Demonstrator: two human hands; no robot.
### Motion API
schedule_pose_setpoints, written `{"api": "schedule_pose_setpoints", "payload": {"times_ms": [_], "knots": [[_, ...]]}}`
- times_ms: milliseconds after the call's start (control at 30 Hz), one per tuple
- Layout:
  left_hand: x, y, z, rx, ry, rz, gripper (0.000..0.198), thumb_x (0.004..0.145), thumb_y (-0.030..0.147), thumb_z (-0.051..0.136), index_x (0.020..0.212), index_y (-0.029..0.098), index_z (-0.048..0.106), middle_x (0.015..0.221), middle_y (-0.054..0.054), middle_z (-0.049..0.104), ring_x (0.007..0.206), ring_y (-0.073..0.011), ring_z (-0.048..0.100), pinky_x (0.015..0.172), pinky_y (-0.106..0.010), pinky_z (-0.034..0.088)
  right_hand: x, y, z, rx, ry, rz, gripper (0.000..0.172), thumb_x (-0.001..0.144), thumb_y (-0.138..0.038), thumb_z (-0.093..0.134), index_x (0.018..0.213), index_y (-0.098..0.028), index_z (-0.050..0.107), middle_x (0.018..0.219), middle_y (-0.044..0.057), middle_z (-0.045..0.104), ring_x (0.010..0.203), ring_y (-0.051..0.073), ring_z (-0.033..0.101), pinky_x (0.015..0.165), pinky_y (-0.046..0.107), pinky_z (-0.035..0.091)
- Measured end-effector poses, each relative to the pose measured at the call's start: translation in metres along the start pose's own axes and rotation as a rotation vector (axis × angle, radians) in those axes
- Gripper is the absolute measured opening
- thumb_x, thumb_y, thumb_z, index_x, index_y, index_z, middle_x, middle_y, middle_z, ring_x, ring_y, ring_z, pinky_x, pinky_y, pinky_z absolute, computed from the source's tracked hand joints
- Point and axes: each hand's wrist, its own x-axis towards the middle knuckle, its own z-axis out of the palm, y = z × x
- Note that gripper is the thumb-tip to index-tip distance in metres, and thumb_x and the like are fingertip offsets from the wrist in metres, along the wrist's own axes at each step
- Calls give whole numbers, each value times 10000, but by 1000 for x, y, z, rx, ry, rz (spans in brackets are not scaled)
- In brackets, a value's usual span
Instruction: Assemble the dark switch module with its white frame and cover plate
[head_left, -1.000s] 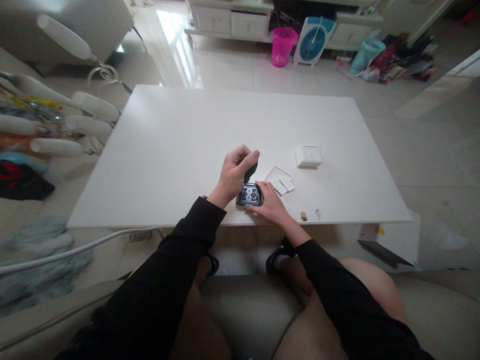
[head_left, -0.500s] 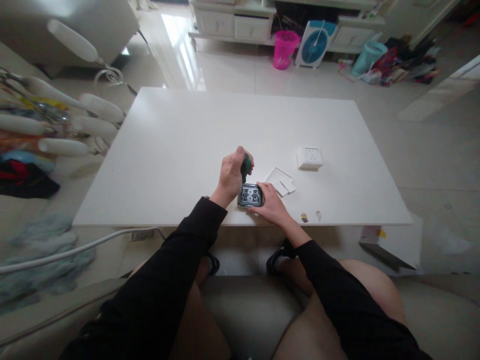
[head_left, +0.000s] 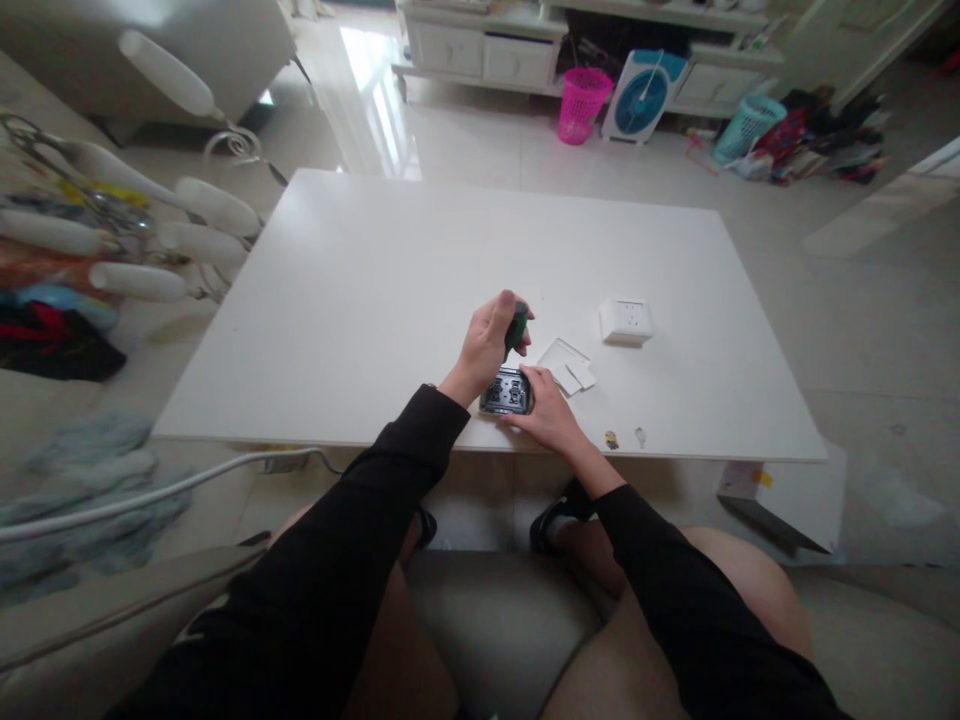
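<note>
My left hand (head_left: 480, 348) is closed round the dark green and black handle of what looks like a screwdriver (head_left: 517, 326), thumb uppermost. Its lower end points down toward the far edge of a wall switch or socket module (head_left: 507, 391); the tip is too small to make out. That module lies near the table's front edge with its dark, open inner face up. Fingers and thumb of my right hand (head_left: 551, 412) grip its right side. Just beyond the right hand lie a thin white cover plate (head_left: 559, 352) and small white flat pieces (head_left: 576, 377).
A white socket box (head_left: 626, 321) stands on the white table (head_left: 390, 280), farther right. Near the front edge lie a small yellow-and-blue figure (head_left: 611, 439) and a small pale key-like piece (head_left: 640, 437). Lamp arms (head_left: 217, 207) reach in beside the table's left edge.
My left hand and the screwdriver have shifted right, from the module's left end to about the middle of its far edge. The right hand keeps its grip. The whole view has shifted slightly.
</note>
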Motion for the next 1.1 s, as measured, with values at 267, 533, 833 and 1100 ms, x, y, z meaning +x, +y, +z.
{"api": "schedule_pose_setpoints", "payload": {"times_ms": [267, 533, 833, 1100], "knots": [[5, -9, -13, -11, 56, 93, 613, 953, 812, 450, 928, 223, 616, 669, 12, 548, 522, -112, 497, 504, -269, 401, -1, -1, 0, -1, 2, 1, 919, 692, -326, 907, 1498, -237, 475, 1388, 125, 543, 1351, 328, 537, 1214, 551, 431], [17, -20, -79, 616, 87, -209, 103, 977, 303, 587, 958, 203, 575, 792, -40, 629, 684, -174, 598, 673, -307, 483, -1, 2, 2, 5, 2, 11, 915, 692, -307, 905, 1498, -248, 476, 1402, 116, 531, 1356, 320, 533, 1216, 536, 430], [-10, -25, -89, 1364, -121, -377, 265, 964, 339, 614, 1162, 167, 649, 1152, -204, 723, 1078, -348, 692, 875, -413, 504, -1, -1, 0, 3, -12, 13, 908, 698, -310, 906, 1491, -219, 475, 1410, 130, 530, 1364, 314, 532, 1223, 515, 427], [-19, -30, -83, 1489, -172, -350, 296, 938, 275, 628, 1228, 220, 642, 1220, -154, 702, 1064, -309, 697, 834, -366, 501, -4, 2, 3, 20, -16, -12, 970, 710, -328, 920, 1549, -248, 441, 1486, 137, 517, 1429, 323, 508, 1257, 540, 391]]}}
